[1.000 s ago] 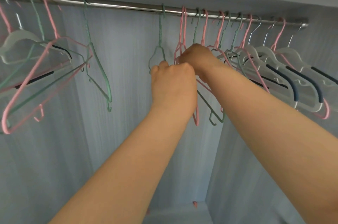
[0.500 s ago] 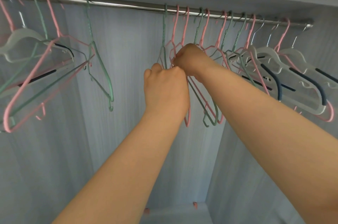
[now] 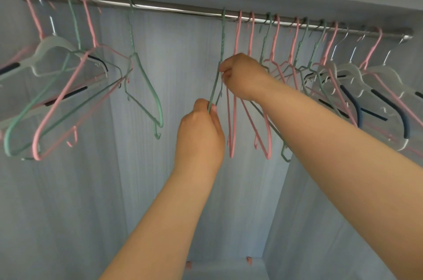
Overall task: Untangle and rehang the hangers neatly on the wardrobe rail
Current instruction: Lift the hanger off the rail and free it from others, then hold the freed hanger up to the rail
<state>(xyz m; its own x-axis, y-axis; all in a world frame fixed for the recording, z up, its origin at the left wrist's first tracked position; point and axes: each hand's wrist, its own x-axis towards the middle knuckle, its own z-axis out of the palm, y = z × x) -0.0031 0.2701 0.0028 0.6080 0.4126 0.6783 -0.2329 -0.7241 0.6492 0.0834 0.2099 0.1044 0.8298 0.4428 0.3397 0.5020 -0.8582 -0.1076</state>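
Cut off at left edge: white hangers [image 3: 27,62] | lower part of green hanger [image 3: 216,82] hidden behind left hand [image 3: 200,140] | right-side hangers [image 3: 366,87] overlapping, indistinct

No text, label, brand, number or sign can be read anywhere in the view.
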